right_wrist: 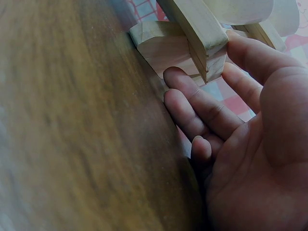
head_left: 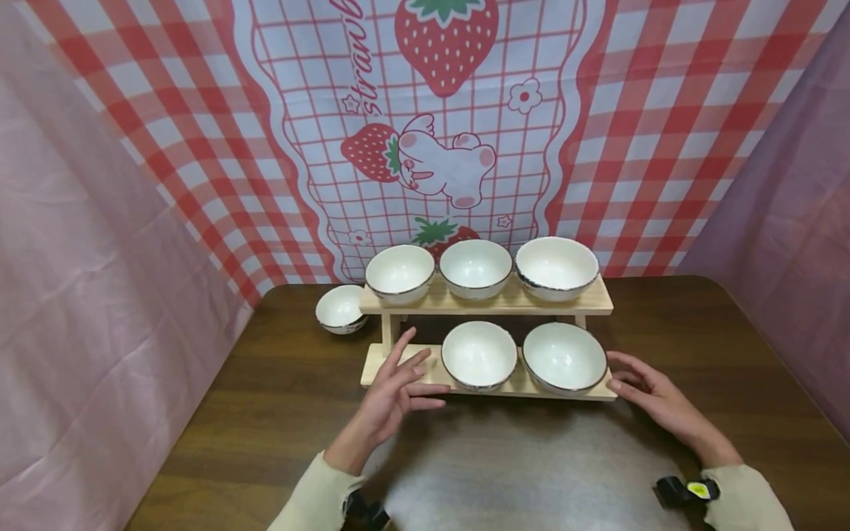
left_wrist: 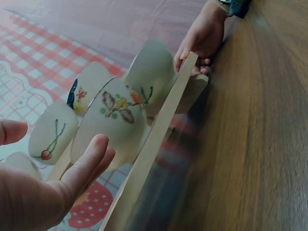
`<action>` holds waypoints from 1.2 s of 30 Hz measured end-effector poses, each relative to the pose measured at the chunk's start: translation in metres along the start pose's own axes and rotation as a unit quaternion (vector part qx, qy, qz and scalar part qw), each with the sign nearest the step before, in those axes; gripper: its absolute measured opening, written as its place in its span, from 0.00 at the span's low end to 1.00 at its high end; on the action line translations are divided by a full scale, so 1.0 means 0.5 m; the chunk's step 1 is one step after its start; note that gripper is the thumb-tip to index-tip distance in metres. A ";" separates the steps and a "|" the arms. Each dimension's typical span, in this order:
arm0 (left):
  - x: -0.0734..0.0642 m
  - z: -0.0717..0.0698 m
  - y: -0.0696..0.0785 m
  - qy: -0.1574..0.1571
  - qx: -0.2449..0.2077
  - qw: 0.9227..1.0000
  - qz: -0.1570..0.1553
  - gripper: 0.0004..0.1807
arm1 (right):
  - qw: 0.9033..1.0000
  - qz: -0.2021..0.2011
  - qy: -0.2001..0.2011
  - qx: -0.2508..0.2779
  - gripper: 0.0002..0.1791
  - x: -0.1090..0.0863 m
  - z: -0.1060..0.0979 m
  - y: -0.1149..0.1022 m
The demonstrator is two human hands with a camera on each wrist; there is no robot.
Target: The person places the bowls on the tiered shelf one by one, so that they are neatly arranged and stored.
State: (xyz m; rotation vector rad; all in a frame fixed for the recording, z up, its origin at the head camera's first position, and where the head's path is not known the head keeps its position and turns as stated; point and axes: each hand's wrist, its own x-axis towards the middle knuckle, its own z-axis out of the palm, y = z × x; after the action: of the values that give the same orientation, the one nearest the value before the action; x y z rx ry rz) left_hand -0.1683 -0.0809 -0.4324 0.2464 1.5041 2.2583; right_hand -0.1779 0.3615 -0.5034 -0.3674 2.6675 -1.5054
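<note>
A two-tier wooden stand (head_left: 488, 300) carries white bowls with dark rims. On its upper board are three bowls, the left one (head_left: 400, 273), the middle one (head_left: 476, 269) and the right one (head_left: 556, 267). Two more, a bowl (head_left: 479, 355) and another bowl (head_left: 564, 357), sit on the lower board. My left hand (head_left: 392, 398) has its fingers spread over the bare left part of that board, holding nothing. With thumb and fingers, my right hand (head_left: 657, 391) grips the lower board's right end, seen closely in the right wrist view on the wooden board (right_wrist: 199, 38).
Behind the stand's left end, a separate white bowl (head_left: 341, 310) rests on the brown wooden table (head_left: 219, 428). A red-and-white checked cloth (head_left: 637, 147) with strawberries hangs at the back. Pink cloth (head_left: 113, 295) hangs on the left side.
</note>
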 end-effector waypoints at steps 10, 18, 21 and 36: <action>-0.035 -0.032 0.024 0.022 0.006 0.999 0.028 0.40 | 1.000 -0.006 -0.002 0.003 0.27 0.000 0.000 -0.003; -0.060 -0.060 0.037 0.045 0.011 0.998 0.048 0.38 | 1.000 -0.012 0.001 0.002 0.27 0.000 0.001 -0.001; -0.069 -0.075 0.040 0.060 0.012 0.997 0.056 0.36 | 1.000 -0.014 0.000 0.002 0.28 0.000 0.001 0.000; -0.109 -0.155 0.062 0.097 0.011 0.989 0.116 0.24 | 1.000 0.000 -0.003 -0.002 0.28 0.001 -0.001 0.000</action>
State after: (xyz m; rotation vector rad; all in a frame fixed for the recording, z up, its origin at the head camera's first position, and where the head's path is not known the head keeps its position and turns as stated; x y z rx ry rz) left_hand -0.1552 -0.1794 -0.4309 0.2237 1.6747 2.5106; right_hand -0.1786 0.3616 -0.5032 -0.3715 2.6661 -1.4963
